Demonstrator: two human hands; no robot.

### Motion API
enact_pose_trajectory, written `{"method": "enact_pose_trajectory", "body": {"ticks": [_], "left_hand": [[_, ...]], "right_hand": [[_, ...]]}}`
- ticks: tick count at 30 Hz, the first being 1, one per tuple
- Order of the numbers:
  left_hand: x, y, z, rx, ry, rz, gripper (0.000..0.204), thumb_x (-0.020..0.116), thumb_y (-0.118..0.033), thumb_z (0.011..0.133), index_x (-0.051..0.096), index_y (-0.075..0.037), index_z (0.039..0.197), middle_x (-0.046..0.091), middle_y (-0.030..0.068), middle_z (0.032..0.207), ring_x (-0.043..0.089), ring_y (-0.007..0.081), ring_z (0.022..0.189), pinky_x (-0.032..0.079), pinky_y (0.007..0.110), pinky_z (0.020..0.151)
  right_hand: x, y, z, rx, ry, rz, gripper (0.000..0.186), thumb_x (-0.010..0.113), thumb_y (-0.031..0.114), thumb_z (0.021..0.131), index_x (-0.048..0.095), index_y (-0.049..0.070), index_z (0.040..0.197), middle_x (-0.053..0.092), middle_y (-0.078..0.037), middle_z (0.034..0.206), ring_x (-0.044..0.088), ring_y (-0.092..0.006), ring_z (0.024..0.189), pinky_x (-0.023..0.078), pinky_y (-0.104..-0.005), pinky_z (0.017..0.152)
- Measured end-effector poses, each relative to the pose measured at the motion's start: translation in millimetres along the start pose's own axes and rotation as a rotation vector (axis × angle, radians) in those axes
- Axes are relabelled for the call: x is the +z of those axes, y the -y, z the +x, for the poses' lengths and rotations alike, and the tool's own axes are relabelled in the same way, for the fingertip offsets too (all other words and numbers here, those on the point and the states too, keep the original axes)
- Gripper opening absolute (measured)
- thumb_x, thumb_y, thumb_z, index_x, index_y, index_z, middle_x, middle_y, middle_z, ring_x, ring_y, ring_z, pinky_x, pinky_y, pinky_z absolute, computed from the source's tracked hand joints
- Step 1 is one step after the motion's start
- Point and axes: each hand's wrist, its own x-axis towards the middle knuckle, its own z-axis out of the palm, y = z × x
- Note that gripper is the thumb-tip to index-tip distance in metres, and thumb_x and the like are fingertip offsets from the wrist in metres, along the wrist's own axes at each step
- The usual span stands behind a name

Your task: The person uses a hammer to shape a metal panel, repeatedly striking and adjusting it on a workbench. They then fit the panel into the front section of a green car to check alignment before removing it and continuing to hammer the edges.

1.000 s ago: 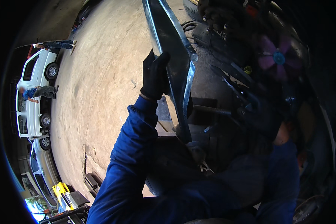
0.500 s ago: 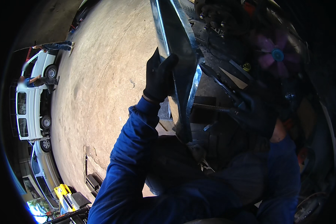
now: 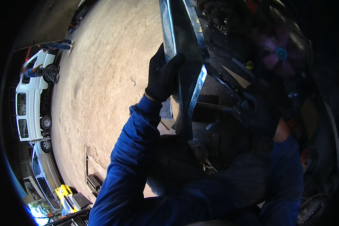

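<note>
A long, folded sheet-metal piece (image 3: 188, 49) with bright bent edges stands nearly upright in front of me. My left hand (image 3: 162, 75), in a black glove, grips its left edge, thumb over the dark face. On the right, my gloved right hand (image 3: 252, 113) is closed around a dark, long-handled plier-like tool (image 3: 228, 88). The tool's tip meets the metal's right bent edge, by a break in that edge. Shadow hides its jaws, so I cannot tell whether they are clamped. The metal's lower end is just above my lap.
Concrete floor (image 3: 98, 86) stretches to the left, with a white van (image 3: 28, 101), a silver car (image 3: 45, 165) and a walking person (image 3: 37, 71). A yellow machine (image 3: 66, 196) stands lower left. A pink-bladed fan (image 3: 280, 54) and dark clutter lie at right; a pointed metal tool (image 3: 207, 164) is near my lap.
The sheet-metal piece and my left hand have shifted slightly right. The right bent edge now shows a clearer break at the tool. The distant person has moved farther along the van.
</note>
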Motion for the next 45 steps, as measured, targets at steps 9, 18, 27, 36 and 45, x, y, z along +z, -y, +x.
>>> {"method": "enact_pose_trajectory", "body": {"ticks": [9, 18, 27, 36, 45], "left_hand": [[0, 1, 1, 0.026, -0.02, 0.045, 0.04, 0.067, -0.018, 0.098, 0.059, 0.002, 0.131, 0.073, 0.0139, 0.113, 0.073, 0.0226, 0.097, 0.059, 0.035, 0.087], [3, -5, 0, 0.034, -0.031, 0.075, 0.04, 0.068, -0.019, 0.097, 0.06, 0.002, 0.131, 0.073, 0.0143, 0.112, 0.074, 0.0223, 0.096, 0.059, 0.034, 0.086], [2, -8, -2, 0.072, -0.053, 0.095, 0.039, 0.068, -0.016, 0.097, 0.06, 0.002, 0.13, 0.073, 0.0135, 0.11, 0.073, 0.0204, 0.095, 0.058, 0.033, 0.085], [-2, -5, -3, 0.065, -0.06, 0.061, 0.039, 0.069, -0.016, 0.096, 0.06, 0.003, 0.13, 0.073, 0.013, 0.11, 0.073, 0.0209, 0.095, 0.058, 0.034, 0.085], [-9, 8, 0, 0.029, -0.129, 0.079, 0.037, 0.067, -0.02, 0.098, 0.062, 0.003, 0.127, 0.073, 0.012, 0.107, 0.072, 0.0194, 0.091, 0.057, 0.032, 0.084]], "right_hand": [[3, -6, 2, -0.018, -0.022, -0.042, 0.059, 0.074, 0.018, 0.092, 0.055, 0.005, 0.146, 0.057, 0.0, 0.085, 0.054, -0.0088, 0.078, 0.048, -0.0287, 0.07], [4, -4, 4, -0.015, -0.075, -0.162, 0.057, 0.072, 0.021, 0.093, 0.055, 0.006, 0.146, 0.06, -0.002, 0.084, 0.057, -0.0111, 0.077, 0.05, -0.0306, 0.071], [12, -4, 6, -0.022, -0.113, -0.117, 0.056, 0.073, 0.025, 0.09, 0.059, 0.002, 0.139, 0.063, -0.006, 0.08, 0.059, -0.0141, 0.072, 0.05, -0.0325, 0.068], [14, 2, 5, -0.019, -0.134, -0.233, 0.054, 0.063, 0.014, 0.09, 0.057, 0.011, 0.144, 0.072, -0.016, 0.094, 0.069, -0.026, 0.075, 0.055, -0.0393, 0.071], [15, -30, 14, -0.098, -0.102, -0.337, 0.06, 0.066, 0.016, 0.088, 0.052, 0.012, 0.147, 0.071, -0.018, 0.113, 0.071, -0.03, 0.092, 0.057, -0.0412, 0.08]]}}
